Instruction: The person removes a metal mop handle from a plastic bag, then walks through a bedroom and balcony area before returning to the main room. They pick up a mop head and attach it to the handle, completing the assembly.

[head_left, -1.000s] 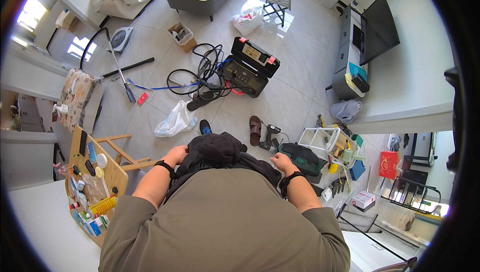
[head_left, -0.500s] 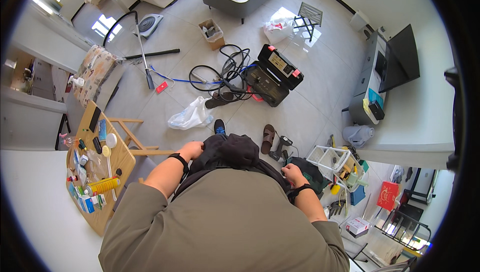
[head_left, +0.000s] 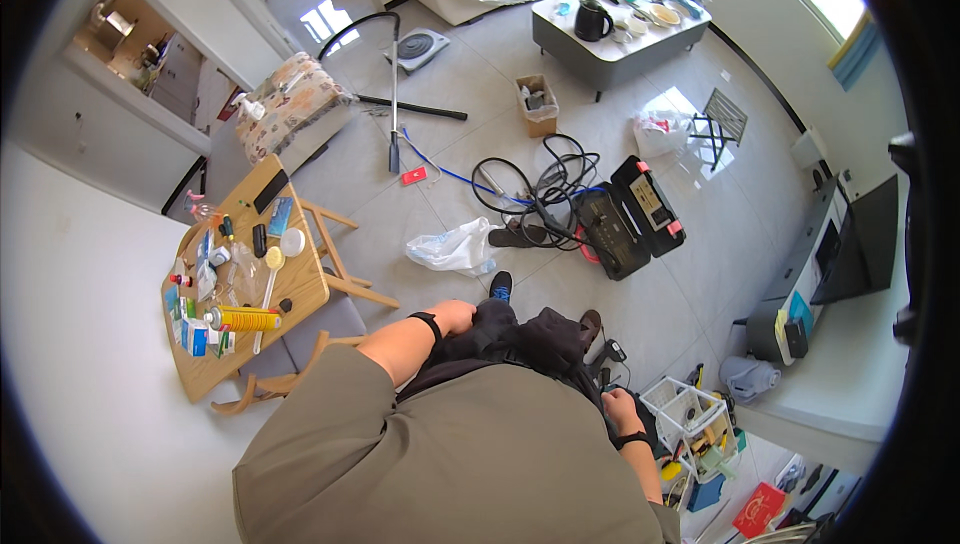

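Note:
Below my olive shirt, the dark trousers are bunched over my lap. My left hand, with a black band at its wrist, is closed on the trousers' fabric at the left. On the other side, my right hand is curled at the trousers' edge; its fingertips are partly hidden. A dark shoe with blue laces shows past my left knee, and a brown sandal is partly covered by the fabric. Next to the sandal lies a cordless drill.
At left stands a wooden table with bottles and a yellow can. Ahead lie a white plastic bag, coiled black hose and an open tool case. A white basket of tools is at right; a low table stands far back.
My view has turned to the left, so the room sits further right in the picture. Both hands stay at the trousers, and the fabric now covers more of the sandal.

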A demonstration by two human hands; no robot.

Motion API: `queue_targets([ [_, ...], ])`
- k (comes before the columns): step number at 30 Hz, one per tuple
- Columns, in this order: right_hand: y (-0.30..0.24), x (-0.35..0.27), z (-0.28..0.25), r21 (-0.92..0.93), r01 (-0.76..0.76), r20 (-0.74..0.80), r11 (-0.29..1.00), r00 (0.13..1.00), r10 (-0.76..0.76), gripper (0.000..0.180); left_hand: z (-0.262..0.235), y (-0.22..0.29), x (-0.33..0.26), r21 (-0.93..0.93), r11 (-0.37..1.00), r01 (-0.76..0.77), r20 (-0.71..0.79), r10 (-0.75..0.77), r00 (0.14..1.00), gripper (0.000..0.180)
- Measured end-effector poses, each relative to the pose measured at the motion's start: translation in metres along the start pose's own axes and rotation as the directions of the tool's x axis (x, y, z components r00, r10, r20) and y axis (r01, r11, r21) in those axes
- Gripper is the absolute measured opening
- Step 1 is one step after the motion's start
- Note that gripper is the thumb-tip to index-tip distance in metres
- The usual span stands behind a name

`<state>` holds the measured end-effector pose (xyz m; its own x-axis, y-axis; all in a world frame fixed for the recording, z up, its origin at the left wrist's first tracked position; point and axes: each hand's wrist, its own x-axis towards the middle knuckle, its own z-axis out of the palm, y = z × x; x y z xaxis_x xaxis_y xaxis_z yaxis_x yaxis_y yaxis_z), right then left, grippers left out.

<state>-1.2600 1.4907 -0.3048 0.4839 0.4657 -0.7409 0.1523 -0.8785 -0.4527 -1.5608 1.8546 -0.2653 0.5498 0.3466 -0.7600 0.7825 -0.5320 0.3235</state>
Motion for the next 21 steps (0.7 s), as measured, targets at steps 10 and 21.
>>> queue_targets([
  [10,-0.008,0.013,0.0,-0.023,-0.001,0.053,1.0,0.999,0.003,0.026,0.006,-0.007,-0.004,-0.068,0.997,0.034,-0.024,-0.035,0.999,0.031],
  [21,0.01,0.034,0.005,0.019,0.013,0.055,1.0,0.998,-0.014,0.027,0.005,-0.006,-0.009,-0.136,0.991,0.02,-0.055,-0.028,0.998,0.029],
])
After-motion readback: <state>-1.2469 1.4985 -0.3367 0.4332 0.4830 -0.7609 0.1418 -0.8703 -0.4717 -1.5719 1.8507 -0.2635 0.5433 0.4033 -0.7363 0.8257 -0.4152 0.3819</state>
